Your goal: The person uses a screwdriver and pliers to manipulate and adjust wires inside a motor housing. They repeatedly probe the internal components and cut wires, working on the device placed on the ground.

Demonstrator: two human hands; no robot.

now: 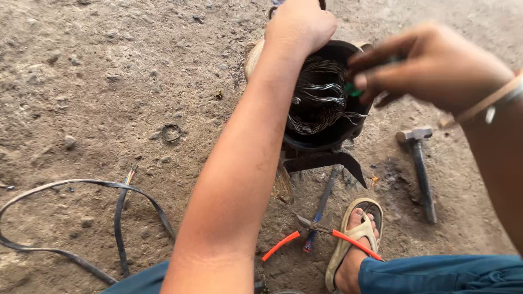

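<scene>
Black housing: round motor shell (327, 139), open end up, on a dark metal stand (327, 159), upper centre of head view.
Windings: pale wire coils (318, 103) packed inside shell, some strands sticking out loose at right.
Left hand: (299, 24) closed over far rim of shell, fingers curled tight on rim, forearm running up through middle of frame.
Right hand: (430, 65) blurred, over right edge of shell, fingertips pinched shut on a small green-handled tool (353, 90), tip at the coils.
Wrist: bands (490, 103) on right wrist.
Ground: bare dirt floor (109, 65), gritty, small stones.
Hammer: (420, 169) flat on ground right of stand, head away from person.
Cutters: orange-handled pliers (321, 231) lying open below stand, just beside a sandalled foot (357, 239).
Blue-handled tool: (322, 207) lying under stand, partly crossed by pliers.
Cable: black flat cable (81, 218) looped at lower left, coloured cores showing at one end.
Ring: small wire ring (172, 132) left of forearm.
</scene>
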